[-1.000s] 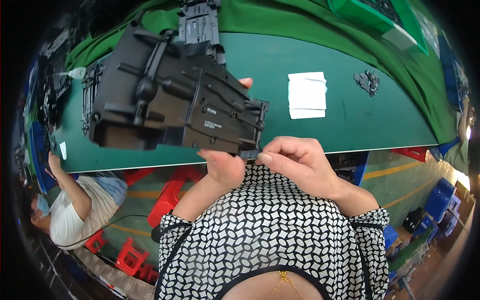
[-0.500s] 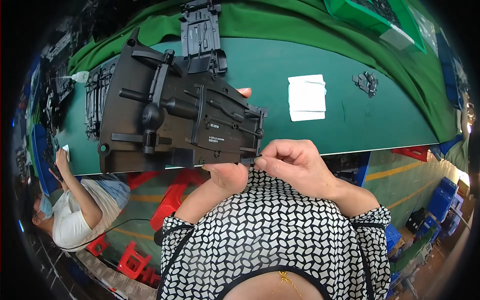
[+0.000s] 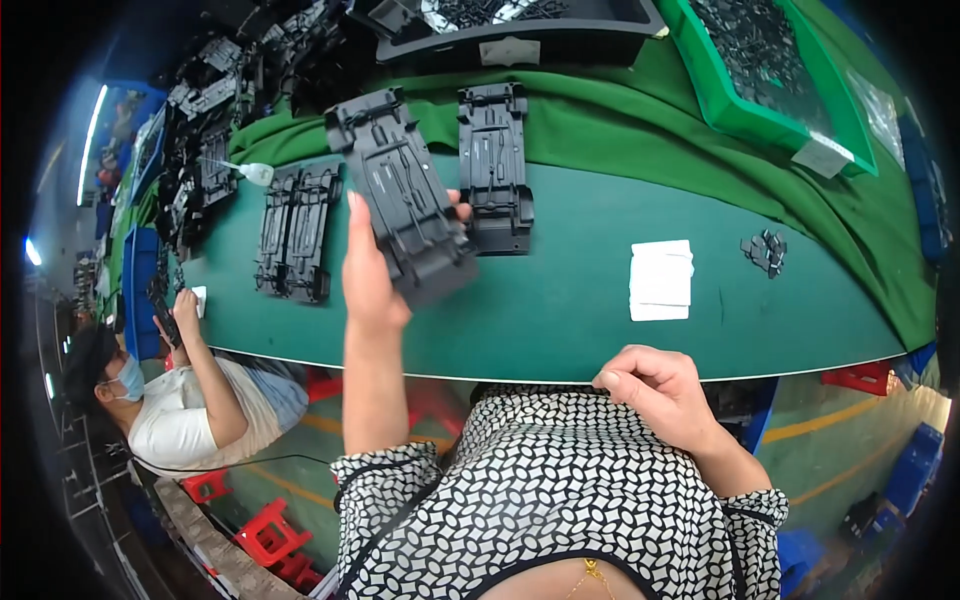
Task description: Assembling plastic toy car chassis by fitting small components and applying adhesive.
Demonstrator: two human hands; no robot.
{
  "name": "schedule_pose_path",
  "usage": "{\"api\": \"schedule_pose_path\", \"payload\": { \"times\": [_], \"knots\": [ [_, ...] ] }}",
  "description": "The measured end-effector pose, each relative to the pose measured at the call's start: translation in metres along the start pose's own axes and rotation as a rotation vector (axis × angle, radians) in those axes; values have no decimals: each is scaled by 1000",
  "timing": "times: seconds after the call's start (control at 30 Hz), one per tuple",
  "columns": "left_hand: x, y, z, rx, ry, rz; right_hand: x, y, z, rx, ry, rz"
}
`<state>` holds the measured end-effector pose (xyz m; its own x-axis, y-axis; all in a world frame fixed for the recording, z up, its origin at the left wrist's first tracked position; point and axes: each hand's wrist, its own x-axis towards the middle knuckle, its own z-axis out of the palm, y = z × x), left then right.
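My left hand [image 3: 370, 270] grips a black plastic toy-car chassis [image 3: 400, 180] by its sides and holds it tilted over the table. Its ribbed, detailed face is turned up. Just right of it, a second black chassis [image 3: 493, 150] lies at the edge of the green cloth. Further left, two more chassis [image 3: 292, 235] rest side by side on the green tabletop [image 3: 560, 330]. My right hand [image 3: 660, 395] is at the table's near edge with its fingers curled and thumb pressed in. Whatever those fingers may hold is hidden.
A white paper stack [image 3: 660, 280] and a small pile of black pieces [image 3: 765, 252] lie on the right. Behind stand a green bin [image 3: 745, 110] and a black bin [image 3: 590, 45]. A white bottle [image 3: 256, 174] sits back left. A masked co-worker [image 3: 190, 400] sits at far left.
My left hand has carried the chassis away from me, toward the back of the table. My right hand has come off it and stays near the front edge. The view has shifted.
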<state>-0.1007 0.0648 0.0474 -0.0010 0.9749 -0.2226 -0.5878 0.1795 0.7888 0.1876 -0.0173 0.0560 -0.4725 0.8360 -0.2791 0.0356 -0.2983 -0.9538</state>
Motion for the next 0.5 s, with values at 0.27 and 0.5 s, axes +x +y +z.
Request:
{"api": "schedule_pose_path", "payload": {
  "times": [0.27, 0.5],
  "knots": [
    [58, 29, -45, 311, 46, -169, 1, 1, 4, -47, -18, 11],
    [72, 25, -48, 1043, 138, 59, 2, -5, 9, -116, -18, 7]
  ]
}}
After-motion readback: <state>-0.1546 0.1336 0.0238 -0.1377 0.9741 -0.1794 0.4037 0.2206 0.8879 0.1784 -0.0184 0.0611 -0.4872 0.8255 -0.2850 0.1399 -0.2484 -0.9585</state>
